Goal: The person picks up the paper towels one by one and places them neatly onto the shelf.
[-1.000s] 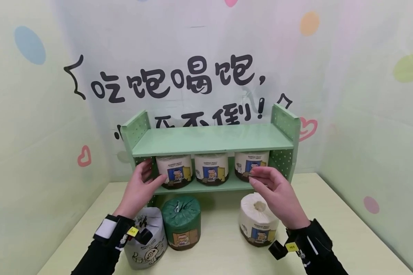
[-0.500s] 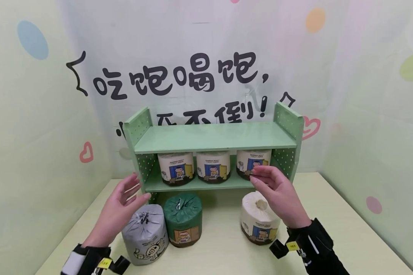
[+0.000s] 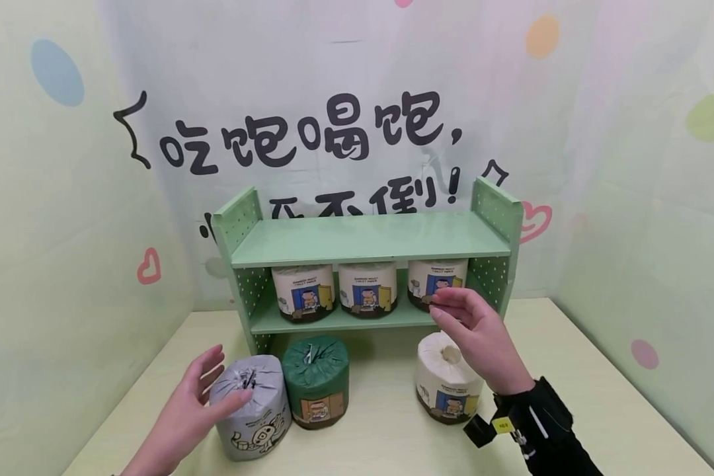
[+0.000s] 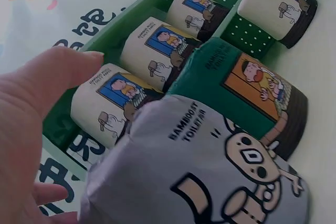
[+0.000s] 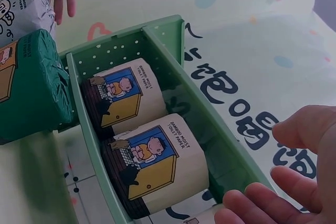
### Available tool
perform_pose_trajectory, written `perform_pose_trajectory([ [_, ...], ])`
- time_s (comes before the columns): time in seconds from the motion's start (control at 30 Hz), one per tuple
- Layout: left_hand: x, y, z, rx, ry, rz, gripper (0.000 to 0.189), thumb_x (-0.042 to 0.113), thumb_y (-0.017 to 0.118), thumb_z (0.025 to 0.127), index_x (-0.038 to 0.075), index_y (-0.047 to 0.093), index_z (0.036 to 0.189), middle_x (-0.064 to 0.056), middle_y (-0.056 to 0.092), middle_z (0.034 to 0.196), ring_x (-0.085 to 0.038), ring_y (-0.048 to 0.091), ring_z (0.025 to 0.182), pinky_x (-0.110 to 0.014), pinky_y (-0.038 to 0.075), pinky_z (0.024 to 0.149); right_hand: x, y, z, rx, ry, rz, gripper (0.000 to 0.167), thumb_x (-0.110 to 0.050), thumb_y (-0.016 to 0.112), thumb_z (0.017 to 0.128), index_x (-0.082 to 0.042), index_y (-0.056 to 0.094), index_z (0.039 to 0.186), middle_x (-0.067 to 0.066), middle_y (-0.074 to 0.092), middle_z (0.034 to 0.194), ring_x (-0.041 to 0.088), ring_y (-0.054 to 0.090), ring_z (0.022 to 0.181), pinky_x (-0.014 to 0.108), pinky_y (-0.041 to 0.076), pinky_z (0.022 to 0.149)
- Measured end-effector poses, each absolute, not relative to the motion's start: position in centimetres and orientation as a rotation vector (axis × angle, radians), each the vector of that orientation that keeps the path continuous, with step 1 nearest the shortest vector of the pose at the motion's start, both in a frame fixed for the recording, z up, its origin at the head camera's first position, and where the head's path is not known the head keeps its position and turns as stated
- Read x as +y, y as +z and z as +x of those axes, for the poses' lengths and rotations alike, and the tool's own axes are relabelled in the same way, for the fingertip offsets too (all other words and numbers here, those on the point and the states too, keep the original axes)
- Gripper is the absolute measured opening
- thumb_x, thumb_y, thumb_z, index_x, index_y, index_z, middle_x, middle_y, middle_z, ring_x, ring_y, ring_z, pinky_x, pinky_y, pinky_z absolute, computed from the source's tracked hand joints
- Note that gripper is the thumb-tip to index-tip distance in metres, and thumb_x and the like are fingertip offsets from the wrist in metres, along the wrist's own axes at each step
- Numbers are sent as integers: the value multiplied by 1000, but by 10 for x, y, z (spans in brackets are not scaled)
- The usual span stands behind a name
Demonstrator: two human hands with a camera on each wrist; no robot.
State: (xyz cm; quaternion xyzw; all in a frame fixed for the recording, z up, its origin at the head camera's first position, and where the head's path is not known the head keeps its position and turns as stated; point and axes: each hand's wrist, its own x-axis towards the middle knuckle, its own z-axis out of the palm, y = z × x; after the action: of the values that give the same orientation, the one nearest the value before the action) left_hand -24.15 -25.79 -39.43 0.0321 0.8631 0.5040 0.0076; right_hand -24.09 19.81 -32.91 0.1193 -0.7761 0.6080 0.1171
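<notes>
Nearest is the left hand (image 3: 184, 410), thumb well apart from the fingers and clamped on nothing. The grey roll (image 3: 256, 413) stands on the table (image 3: 387, 443) just beyond them, between thumb and fingertips in the head view; whether skin meets wrapper I cannot tell. A pinch on the gathered top alone could let the loose wrapper slip or tear.

Just past the grey roll, away from the left thumb, is the green roll (image 3: 317, 387) — so close that a sideways push from those fingers would probably shove or tip it too.

The white roll (image 3: 449, 380) stands below the right hand (image 3: 478, 337), whose fingers hang loosely bent, thumb a little apart, gripping nothing; dropping the wrist carelessly could knock that roll.

Beyond the right fingertips is the right-hand shelf roll (image 3: 437, 274); a forward nudge could push it deeper. The middle shelf roll (image 3: 367, 291) and left-hand shelf roll (image 3: 303, 294) sit farther leftward, under the green shelf's (image 3: 369, 238) upper board — a raised knuckle could catch its edge.
</notes>
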Motion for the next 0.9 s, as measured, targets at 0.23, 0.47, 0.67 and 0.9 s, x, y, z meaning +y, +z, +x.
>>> perform_pose_trajectory([
  [0.23,-261,-417,-237,2654,1573,94,128,19,89,94,4,-10,174,-35,12,177,-65,30,157,-66,45,123,197,-328,-240,-2280,1778,341,46,-24,67,112,-3,53,151,19,61,154,29,63,139,12,53,104],
  [0.47,-257,-435,-239,2661,1464,-24,133,30,95,88,0,-5,170,-35,27,169,-53,49,147,-55,56,115,196,-328,-240,-2276,1782,351,45,-23,67,112,-3,54,150,19,61,153,30,63,139,12,53,104],
  [0.67,-256,-444,-240,2685,1416,-78,129,36,96,86,-6,3,166,-34,32,164,-50,52,143,-58,54,116,196,-329,-240,-2280,1788,345,45,-23,67,112,-3,54,150,19,62,153,29,63,140,12,53,104],
  [0.9,-257,-446,-240,2738,1424,-67,121,34,97,85,-6,14,164,-32,41,161,-46,56,140,-50,57,111,196,-329,-240,-2275,1778,352,45,-23,67,112,-3,55,149,17,62,152,29,63,139,12,53,104],
])
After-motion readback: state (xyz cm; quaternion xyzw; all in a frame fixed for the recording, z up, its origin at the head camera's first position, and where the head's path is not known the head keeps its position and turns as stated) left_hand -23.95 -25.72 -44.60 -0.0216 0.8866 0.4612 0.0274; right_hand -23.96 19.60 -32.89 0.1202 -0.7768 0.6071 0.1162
